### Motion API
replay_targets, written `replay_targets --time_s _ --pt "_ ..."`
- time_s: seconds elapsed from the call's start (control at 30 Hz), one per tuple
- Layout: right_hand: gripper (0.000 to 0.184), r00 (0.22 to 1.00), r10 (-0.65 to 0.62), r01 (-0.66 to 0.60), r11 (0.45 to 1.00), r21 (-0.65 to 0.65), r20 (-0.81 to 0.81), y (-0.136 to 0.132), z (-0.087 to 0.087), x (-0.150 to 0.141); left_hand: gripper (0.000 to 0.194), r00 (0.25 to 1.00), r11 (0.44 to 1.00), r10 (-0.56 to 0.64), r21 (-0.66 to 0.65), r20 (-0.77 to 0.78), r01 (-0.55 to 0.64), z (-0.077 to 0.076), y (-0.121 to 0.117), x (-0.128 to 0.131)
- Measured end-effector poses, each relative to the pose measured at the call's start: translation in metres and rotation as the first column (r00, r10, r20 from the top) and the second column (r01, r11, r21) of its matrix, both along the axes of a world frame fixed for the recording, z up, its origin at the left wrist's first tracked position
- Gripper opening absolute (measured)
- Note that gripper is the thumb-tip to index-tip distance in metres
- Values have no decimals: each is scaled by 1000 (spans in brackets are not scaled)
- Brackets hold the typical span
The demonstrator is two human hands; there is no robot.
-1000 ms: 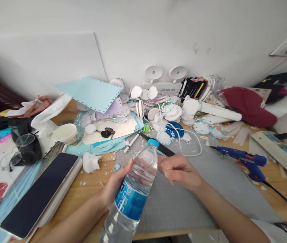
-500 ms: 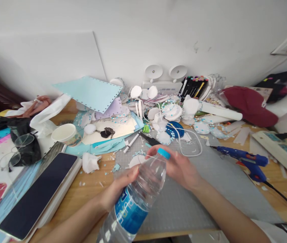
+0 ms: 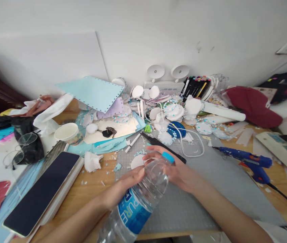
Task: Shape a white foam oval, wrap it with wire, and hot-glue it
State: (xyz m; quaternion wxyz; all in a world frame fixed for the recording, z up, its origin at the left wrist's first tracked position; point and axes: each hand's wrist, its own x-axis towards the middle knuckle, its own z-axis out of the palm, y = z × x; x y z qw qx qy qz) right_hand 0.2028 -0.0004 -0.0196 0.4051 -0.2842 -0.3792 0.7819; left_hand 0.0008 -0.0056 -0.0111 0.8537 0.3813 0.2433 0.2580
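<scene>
Head view: left hand (image 3: 127, 184) grips the clear water bottle (image 3: 135, 211) along its upper side, grip partly closed around it, thumb on the shoulder. Bottle is tilted, blue cap (image 3: 168, 157) up and to the right, body over the near edge of the desk (image 3: 87, 192) and the gray mat (image 3: 196, 206). Right hand (image 3: 181, 173) is at the bottle neck, grip open, fingers spread and partly behind the plastic; cannot tell how firmly they touch. White disc (image 3: 136, 162) on mat just beyond left hand, black tool (image 3: 163, 146) lying past right hand. Phone (image 3: 42, 192) at left, paper cup (image 3: 69, 135) beyond it, white crumpled piece (image 3: 92, 162) near cup. Blue glue gun (image 3: 246, 158) on the right, cord trailing. Back of desk: light-blue sheet (image 3: 93, 92), bundle of markers (image 3: 195, 88), maroon hat (image 3: 252, 104), plus a pile of white discs with blue bits (image 3: 175, 111).
</scene>
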Motion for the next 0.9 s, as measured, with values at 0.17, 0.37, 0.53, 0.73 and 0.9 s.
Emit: replay_targets --time_s 0.17,0.37,0.53,0.73,0.9 --pt "49 995 -82 82 997 12 -61 3 8 2 37 996 999 -20 35 -90 23 -3 0 -1" --pt "36 992 72 -50 978 204 -101 8 14 11 38 987 997 -61 27 -149 66 -2 -4 -4" --pt "33 990 127 -105 951 291 -58 10 14 13 37 990 997 -59 34 -131 64 1 -4 -3" --pt "32 999 -15 24 978 209 -43 9 8 3 32 989 996 -36 72 -145 47 -5 -3 -4" --pt "41 995 50 -70 965 252 86 11 6 1 29 986 998 -34 40 -162 41 -7 -3 -6"
